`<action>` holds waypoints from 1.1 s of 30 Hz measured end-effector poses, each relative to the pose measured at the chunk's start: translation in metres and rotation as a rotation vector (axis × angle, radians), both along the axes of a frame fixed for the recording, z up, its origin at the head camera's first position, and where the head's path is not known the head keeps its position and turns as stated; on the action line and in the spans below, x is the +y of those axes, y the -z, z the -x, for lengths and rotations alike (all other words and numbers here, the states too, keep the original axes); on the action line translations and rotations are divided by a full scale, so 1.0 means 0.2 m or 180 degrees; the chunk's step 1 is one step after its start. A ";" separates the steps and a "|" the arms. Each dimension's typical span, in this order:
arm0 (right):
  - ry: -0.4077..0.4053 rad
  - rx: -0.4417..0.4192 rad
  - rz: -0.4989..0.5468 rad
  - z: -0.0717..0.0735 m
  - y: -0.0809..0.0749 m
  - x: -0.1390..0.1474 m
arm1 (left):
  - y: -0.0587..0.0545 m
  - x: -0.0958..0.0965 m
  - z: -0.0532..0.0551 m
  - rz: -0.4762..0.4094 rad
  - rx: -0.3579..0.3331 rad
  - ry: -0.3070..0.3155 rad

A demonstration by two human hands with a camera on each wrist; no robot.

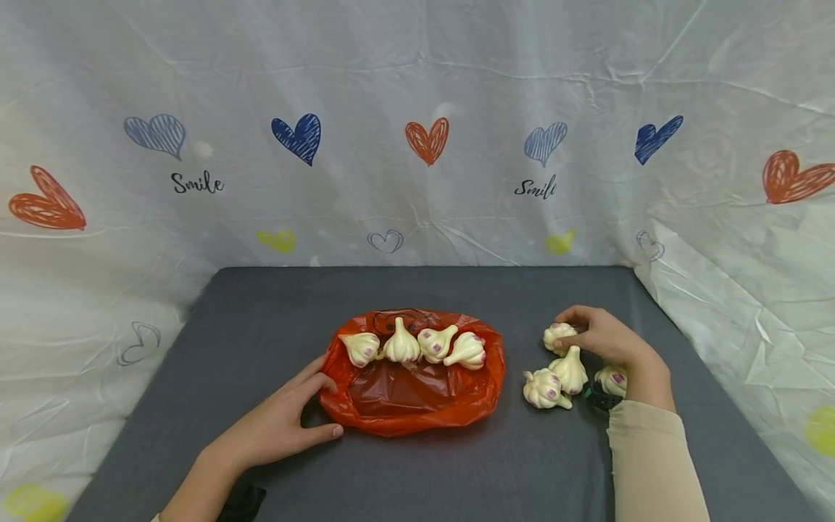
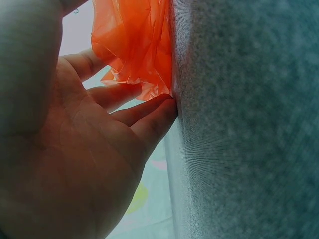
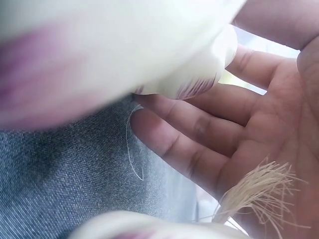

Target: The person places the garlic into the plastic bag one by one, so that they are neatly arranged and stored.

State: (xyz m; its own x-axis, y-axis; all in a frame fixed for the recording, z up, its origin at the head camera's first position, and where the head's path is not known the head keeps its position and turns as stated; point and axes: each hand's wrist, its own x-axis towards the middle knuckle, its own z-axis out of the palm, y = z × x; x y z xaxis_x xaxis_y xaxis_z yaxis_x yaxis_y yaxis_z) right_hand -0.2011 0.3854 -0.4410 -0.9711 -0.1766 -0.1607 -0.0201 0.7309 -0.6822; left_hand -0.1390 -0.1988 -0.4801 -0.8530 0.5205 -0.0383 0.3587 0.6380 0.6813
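Observation:
An open red plastic bag lies on the dark table, its rim spread wide. Inside it, garlic bulbs stand in a row along the far side. My left hand rests at the bag's left edge, fingers against the crinkled plastic and thumb apart on the near side. On the right, my right hand holds a garlic bulb between thumb and fingers; the right wrist view shows the fingers around its far side. Right below it sit two more bulbs, one upright and one on its side.
Another garlic bulb shows partly behind the right wrist, beside a dark strap. The grey table reaches back to a white curtain printed with hearts, which also hangs along both sides.

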 end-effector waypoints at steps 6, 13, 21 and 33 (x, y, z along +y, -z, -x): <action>0.0029 0.0040 -0.0031 0.00 0.00 0.00 | 0.00 0.00 0.00 -0.0003 0.0011 -0.0007; 0.0112 0.0063 -0.0057 0.00 -0.01 0.00 | 0.00 0.00 0.00 0.0031 -0.0019 -0.0002; 0.0204 0.0088 0.0059 -0.01 -0.02 -0.01 | 0.00 0.00 0.01 0.0018 -0.0006 0.0017; 0.0292 0.0377 0.0083 -0.02 -0.04 -0.02 | 0.00 -0.01 0.00 -0.0021 0.0023 0.0034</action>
